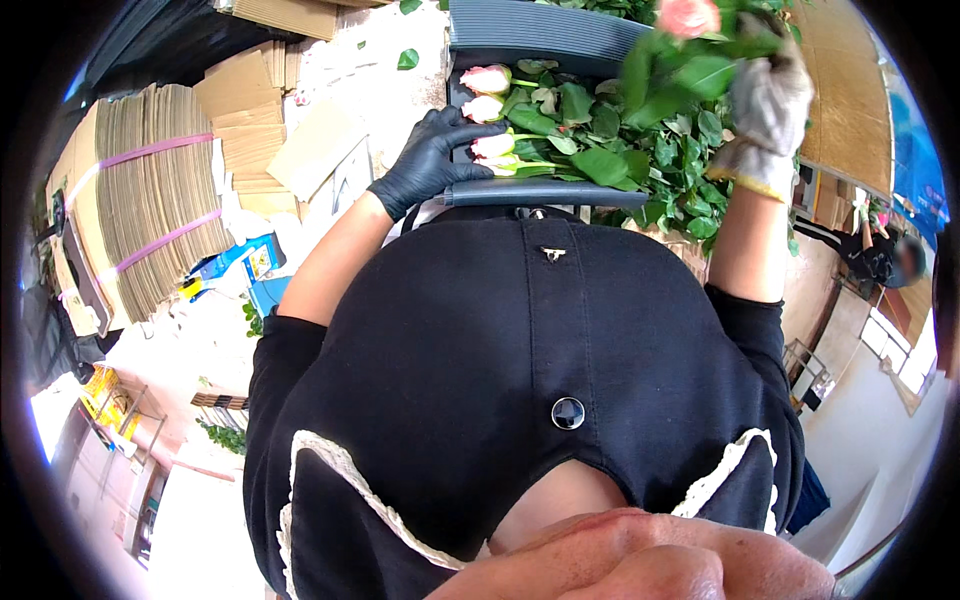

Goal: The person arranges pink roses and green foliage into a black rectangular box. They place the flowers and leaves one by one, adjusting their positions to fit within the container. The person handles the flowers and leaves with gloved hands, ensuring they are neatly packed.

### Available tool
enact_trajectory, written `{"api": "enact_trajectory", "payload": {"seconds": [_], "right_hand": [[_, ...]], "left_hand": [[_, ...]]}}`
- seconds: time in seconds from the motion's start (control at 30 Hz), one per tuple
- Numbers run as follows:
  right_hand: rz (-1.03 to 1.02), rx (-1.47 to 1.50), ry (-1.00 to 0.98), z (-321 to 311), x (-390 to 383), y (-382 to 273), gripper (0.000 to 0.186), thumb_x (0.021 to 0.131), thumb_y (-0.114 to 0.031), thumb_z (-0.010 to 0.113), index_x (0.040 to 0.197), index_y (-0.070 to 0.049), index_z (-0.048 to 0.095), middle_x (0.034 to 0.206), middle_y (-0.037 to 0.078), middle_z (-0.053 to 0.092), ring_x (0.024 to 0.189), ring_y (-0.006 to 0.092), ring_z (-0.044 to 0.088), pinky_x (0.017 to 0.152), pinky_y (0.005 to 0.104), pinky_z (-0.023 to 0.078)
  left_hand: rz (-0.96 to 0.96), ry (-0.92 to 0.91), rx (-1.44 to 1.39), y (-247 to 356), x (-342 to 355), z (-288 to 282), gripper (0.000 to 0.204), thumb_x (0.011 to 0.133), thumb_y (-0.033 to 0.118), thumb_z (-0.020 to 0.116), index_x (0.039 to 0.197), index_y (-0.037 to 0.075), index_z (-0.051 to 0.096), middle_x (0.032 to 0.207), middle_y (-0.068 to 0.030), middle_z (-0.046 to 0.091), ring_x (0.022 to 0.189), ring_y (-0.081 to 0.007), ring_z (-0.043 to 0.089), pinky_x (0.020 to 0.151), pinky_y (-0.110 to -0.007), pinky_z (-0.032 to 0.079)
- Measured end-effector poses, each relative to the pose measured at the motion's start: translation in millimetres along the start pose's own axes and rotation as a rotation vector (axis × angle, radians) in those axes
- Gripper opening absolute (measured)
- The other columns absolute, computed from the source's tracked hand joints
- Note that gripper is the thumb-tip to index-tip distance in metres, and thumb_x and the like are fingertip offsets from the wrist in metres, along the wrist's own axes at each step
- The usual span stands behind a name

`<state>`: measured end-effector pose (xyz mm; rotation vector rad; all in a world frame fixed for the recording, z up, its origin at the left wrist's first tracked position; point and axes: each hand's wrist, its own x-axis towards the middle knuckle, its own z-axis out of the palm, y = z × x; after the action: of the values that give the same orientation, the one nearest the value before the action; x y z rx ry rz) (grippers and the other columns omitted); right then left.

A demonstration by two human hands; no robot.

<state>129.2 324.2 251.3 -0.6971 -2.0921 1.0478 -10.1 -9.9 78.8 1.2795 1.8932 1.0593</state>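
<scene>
Pale pink roses [486, 108] lie sideways in a grey ribbed tray [545, 192], heads to the left and leafy stems [600, 122] to the right. My left hand [432, 152], in a black glove, is at the tray's left end. Its fingers are spread, with the fingertips against the lower rose heads. At the upper right, my right hand [772, 105] wears a whitish work glove with a yellow cuff. It is closed around the stem of a pink rose [688, 17], lifted over the others. Motion blurs this rose's leaves, and the glove hides part of the stem.
Bundled flat cardboard [160, 190] with pink straps stands at the left, beside loose cardboard pieces [250, 140]. A fallen leaf [408, 59] lies on the pale surface left of the tray. Brown cardboard [845, 100] stands at the right. Another person [870, 250] is farther off at the right.
</scene>
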Motion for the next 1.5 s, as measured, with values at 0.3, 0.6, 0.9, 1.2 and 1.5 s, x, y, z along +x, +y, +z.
{"api": "enact_trajectory", "payload": {"seconds": [0.3, 0.6, 0.9, 1.2, 1.5], "right_hand": [[-0.159, -0.174, -0.003, 45, -50, -34, 0.025, 0.091, -0.011, 0.061, 0.114, -0.002, 0.062, 0.105, 0.014, 0.068, 0.090, 0.0213, 0.067, 0.078, 0.0294, 0.054], [-0.498, -0.804, -0.879, 121, -73, -30, 0.020, 0.090, -0.025, 0.057, 0.099, -0.008, 0.063, 0.082, 0.012, 0.069, 0.076, 0.0289, 0.069, 0.064, 0.0394, 0.055], [-0.491, -0.621, -0.947, 127, -78, 26, 0.024, 0.093, -0.023, 0.049, 0.113, -0.016, 0.060, 0.098, 0.014, 0.069, 0.084, 0.0342, 0.068, 0.071, 0.0451, 0.054], [-0.474, -0.588, -0.366, 37, -73, 8, 0.033, 0.087, -0.010, 0.056, 0.119, -0.013, 0.062, 0.093, 0.010, 0.068, 0.087, 0.0292, 0.068, 0.073, 0.0389, 0.055], [0.020, -1.090, -0.331, -9, -95, 50, 0.023, 0.081, -0.009, 0.054, 0.098, -0.012, 0.069, 0.122, 0.017, 0.063, 0.104, 0.0362, 0.062, 0.092, 0.0450, 0.049]], "left_hand": [[0.322, 0.087, 0.276, 12, 15, -12, 0.055, 0.064, 0.030, 0.085, 0.116, 0.021, 0.071, 0.138, -0.0122, 0.052, 0.125, -0.0331, 0.048, 0.107, -0.045, 0.036], [0.350, 0.014, 0.082, -5, 19, -3, 0.044, 0.072, 0.024, 0.081, 0.114, 0.015, 0.072, 0.132, -0.0096, 0.060, 0.126, -0.0313, 0.052, 0.109, -0.045, 0.037], [0.211, 0.387, 0.001, 16, 19, -33, 0.027, 0.083, 0.007, 0.069, 0.110, 0.006, 0.071, 0.108, -0.0113, 0.070, 0.102, -0.0260, 0.065, 0.091, -0.036, 0.050], [-0.008, 0.195, -0.273, -1, 39, 13, 0.068, 0.074, 0.005, 0.077, 0.136, 0.009, 0.051, 0.120, -0.0150, 0.057, 0.112, -0.0272, 0.056, 0.096, -0.037, 0.046], [0.040, 0.170, -0.290, -10, 38, 14, 0.060, 0.075, 0.003, 0.073, 0.132, 0.009, 0.056, 0.123, -0.0130, 0.057, 0.114, -0.0261, 0.056, 0.099, -0.037, 0.044]]}}
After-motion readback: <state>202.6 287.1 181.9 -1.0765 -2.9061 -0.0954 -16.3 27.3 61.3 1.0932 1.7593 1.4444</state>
